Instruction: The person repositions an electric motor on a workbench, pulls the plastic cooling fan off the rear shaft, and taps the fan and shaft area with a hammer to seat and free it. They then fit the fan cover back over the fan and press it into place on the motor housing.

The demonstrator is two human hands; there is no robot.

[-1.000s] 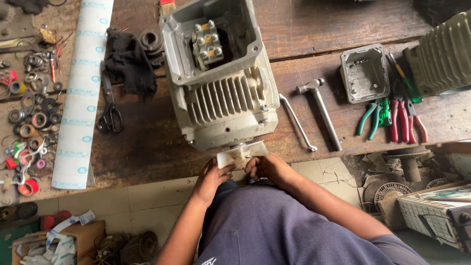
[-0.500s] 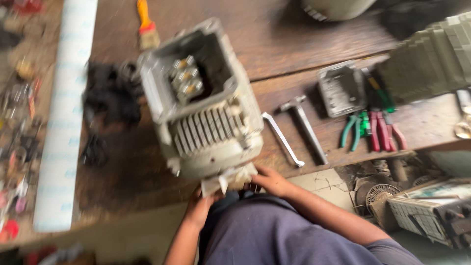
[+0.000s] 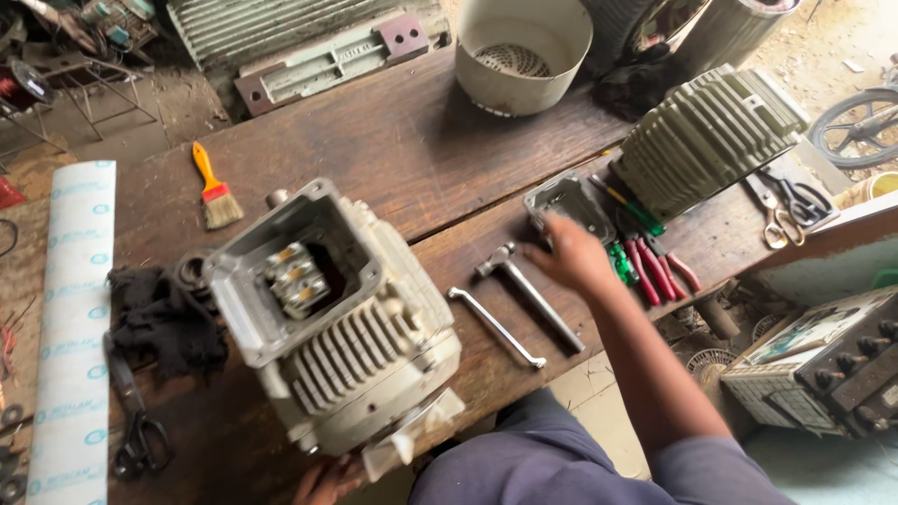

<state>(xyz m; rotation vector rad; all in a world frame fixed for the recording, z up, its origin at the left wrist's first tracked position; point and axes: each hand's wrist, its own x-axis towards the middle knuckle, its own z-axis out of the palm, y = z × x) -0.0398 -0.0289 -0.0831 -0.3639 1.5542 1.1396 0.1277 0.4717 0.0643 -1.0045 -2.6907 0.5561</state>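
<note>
Our right hand (image 3: 572,254) reaches far and right across the bench (image 3: 393,159), fingers loosely spread and holding nothing. The fingertips sit at the near edge of the small grey cover (image 3: 568,202), just right of the hammer (image 3: 528,295) and just left of the pliers (image 3: 655,266). Our left hand (image 3: 327,479) rests at the near bottom edge of the motor (image 3: 337,327). We cannot tell whether its fingers grip the casing or only lean on it.

The motor sits close to the near edge of the bench, its white end piece (image 3: 412,435) jutting over. With one hand steadying it and our weight leaning right, it could tip or slide toward our lap. The reaching forearm passes over the hammer and the bent key (image 3: 496,327); a careless sweep could knock either off the near edge. The cover lies tight against the pliers and the finned housing (image 3: 706,140), so lifting it could drag a tool along.

We see only part of the left hand, which is cut off by the frame bottom. Our right fingertips hide the near rim of the cover, so contact is hard to judge. The terminals (image 3: 295,276) inside the motor's open box show, but their wiring does not. The scissors (image 3: 140,440) at the left lie partly in shadow.
</note>
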